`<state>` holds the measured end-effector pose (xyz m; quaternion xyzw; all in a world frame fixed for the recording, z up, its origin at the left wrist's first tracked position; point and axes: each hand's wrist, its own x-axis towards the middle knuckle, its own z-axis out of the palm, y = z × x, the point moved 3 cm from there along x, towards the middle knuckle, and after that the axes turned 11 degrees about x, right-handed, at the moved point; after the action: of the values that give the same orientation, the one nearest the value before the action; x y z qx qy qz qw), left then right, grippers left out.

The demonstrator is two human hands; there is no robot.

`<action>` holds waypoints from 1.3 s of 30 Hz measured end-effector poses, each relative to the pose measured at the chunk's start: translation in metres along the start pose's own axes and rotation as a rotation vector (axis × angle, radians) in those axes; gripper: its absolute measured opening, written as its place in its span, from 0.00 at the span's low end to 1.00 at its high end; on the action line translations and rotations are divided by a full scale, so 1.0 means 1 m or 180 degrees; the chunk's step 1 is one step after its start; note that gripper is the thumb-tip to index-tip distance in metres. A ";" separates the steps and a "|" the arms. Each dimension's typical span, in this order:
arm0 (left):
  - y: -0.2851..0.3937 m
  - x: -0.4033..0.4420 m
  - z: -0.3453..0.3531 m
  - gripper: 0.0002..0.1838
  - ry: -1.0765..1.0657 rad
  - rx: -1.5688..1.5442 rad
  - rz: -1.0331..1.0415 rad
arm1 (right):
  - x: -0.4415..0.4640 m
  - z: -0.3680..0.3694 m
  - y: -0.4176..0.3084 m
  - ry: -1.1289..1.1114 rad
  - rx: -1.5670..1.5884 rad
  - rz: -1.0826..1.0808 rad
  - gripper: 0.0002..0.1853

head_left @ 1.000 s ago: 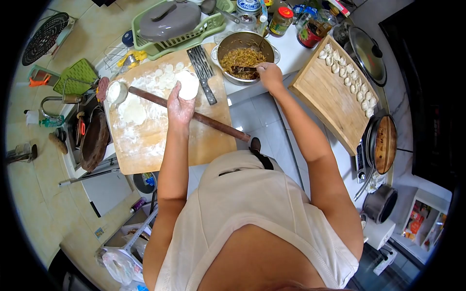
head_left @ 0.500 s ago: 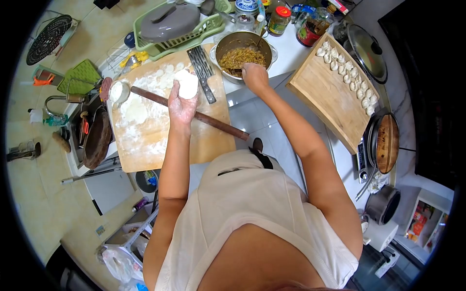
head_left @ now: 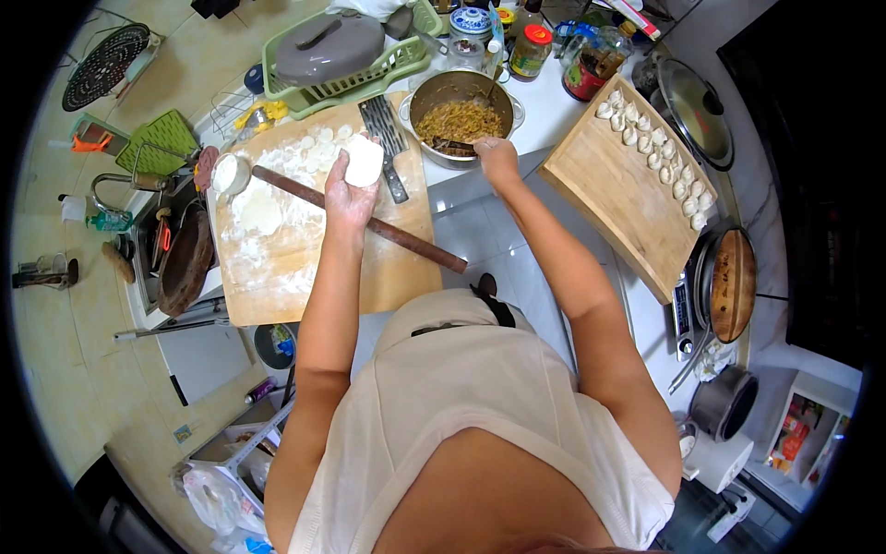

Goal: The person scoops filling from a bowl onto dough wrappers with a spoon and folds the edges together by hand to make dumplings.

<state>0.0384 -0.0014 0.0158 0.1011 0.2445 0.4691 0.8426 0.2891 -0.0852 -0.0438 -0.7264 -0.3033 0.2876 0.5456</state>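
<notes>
- Head view: L hand holds a thin, round white dough disc above a floury pale wooden board, thumb at its edge, prob. to keep soft dough flat.
- R hand grips a dark, flat utensil, blade at brown-yellow chopped mix in a round metal pot just beside board, presumably for easy reach.
- Long brown wooden rolling pin lies across board, prob. set down to free both hands.
- Pale folded dumplings line a rectangular wooden tray at R, in rows, likely saving space.
</notes>
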 end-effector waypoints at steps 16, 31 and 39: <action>-0.029 0.059 -0.004 0.20 0.0487 0.0368 0.0009 | 0.001 -0.022 -0.047 0.0078 -0.1067 -0.1239 0.10; -0.015 0.054 -0.028 0.19 0.0680 0.0241 0.0044 | 0.016 0.010 -0.025 -0.0360 -0.1154 -0.0509 0.11; -0.022 0.057 -0.010 0.17 0.0715 0.0516 0.0049 | 0.018 0.010 -0.008 -0.0140 0.0387 0.0328 0.10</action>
<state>0.0747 0.0340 -0.0200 0.1176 0.3737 0.4626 0.7953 0.2925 -0.0644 -0.0403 -0.7001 -0.2593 0.3490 0.5663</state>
